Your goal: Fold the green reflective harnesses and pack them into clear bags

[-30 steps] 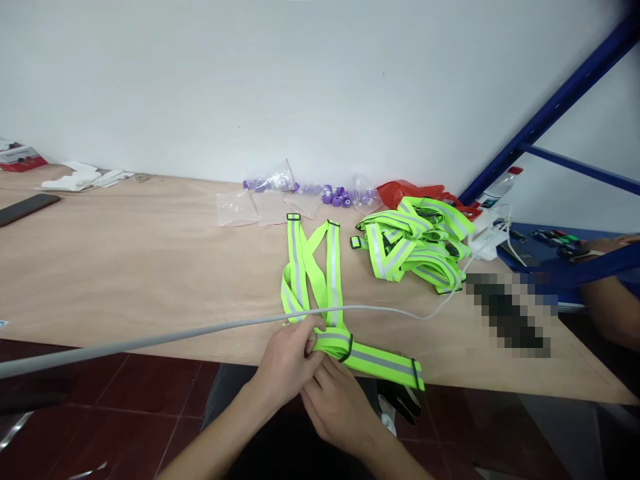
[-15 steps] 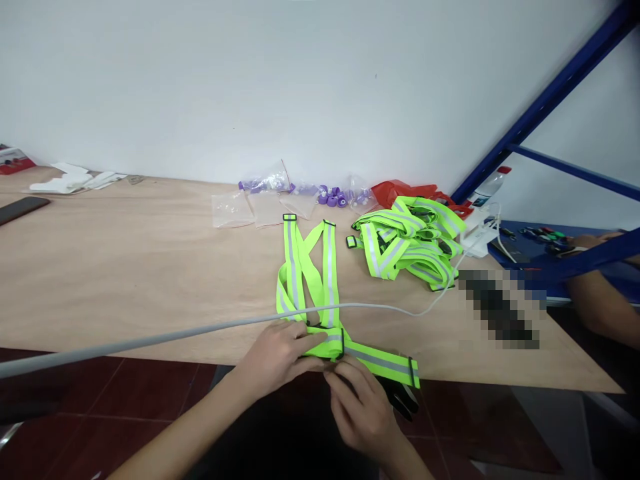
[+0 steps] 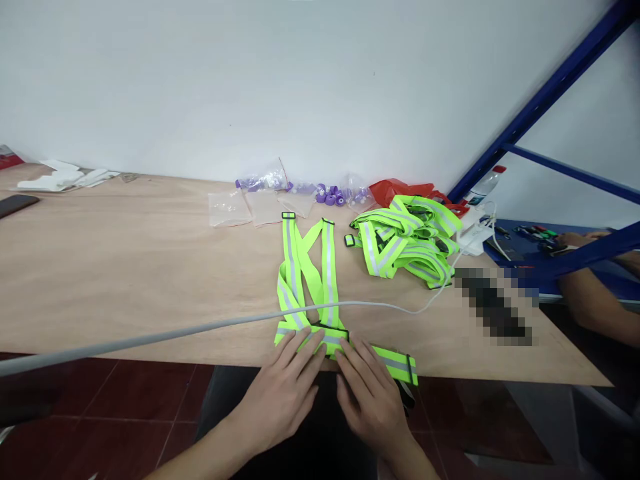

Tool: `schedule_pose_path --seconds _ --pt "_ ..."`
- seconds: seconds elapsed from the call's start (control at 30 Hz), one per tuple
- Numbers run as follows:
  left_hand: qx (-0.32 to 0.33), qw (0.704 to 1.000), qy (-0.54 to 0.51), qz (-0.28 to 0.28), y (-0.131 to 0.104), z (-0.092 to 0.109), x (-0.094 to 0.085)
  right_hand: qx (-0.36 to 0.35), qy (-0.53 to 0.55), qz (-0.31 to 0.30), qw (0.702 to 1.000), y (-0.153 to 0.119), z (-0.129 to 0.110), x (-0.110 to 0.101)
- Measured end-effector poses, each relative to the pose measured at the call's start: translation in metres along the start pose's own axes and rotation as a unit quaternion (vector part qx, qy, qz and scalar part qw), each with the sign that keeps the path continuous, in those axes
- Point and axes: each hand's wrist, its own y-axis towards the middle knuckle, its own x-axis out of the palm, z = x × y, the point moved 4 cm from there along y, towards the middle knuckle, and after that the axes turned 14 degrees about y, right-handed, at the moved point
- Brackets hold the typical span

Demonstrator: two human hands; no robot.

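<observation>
A neon-yellow reflective vest point(image 3: 328, 267) made of straps lies at the front of the table, its two shoulder straps pointing toward the wall. My left hand point(image 3: 287, 383) rests with fingers stretched out on the waist strap. Beside it, my right hand point(image 3: 370, 387) lies flat with spread fingers on the same strap. One strap end point(image 3: 400, 365) with a black slider sticks out to the right, past my right hand. Fingers of both hands cover part of the waist strap.
A grey cable point(image 3: 200, 329) crosses over the vest. More reflective straps point(image 3: 405, 240) are heaped at right, near a red bag point(image 3: 400, 192) and a bottle point(image 3: 485, 185). Clear bags point(image 3: 230, 209) and purple pieces point(image 3: 330, 195) lie by the wall. Another person's arm point(image 3: 595, 300) is at right.
My fingers have gone from gripping the folded waist strap to lying extended on it. The strap now spreads flatter toward the left. My view has shifted slightly.
</observation>
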Motion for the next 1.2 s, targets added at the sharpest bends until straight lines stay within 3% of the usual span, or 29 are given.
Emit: schedule_pose_path --seconds 0.33,0.6,0.97,1.2 --pt "-0.010 0.999 -0.001 -0.052 -0.002 0.003 0.002 0.046 0.039 -0.022 0.998 -0.002 0.016 -0.005" --pt "-0.006 0.998 -0.059 -0.018 0.003 -0.010 -0.008 0.127 0.118 -0.129 0.976 0.017 0.035 -0.011" --pt "0.022 0.999 -0.044 0.004 -0.004 -0.018 -0.008 0.095 0.133 -0.111 0.980 0.010 0.046 -0.010" --pt "0.023 0.999 -0.037 -0.013 -0.005 -0.018 -0.008 0.120 0.185 -0.079 0.972 0.011 0.045 -0.011"
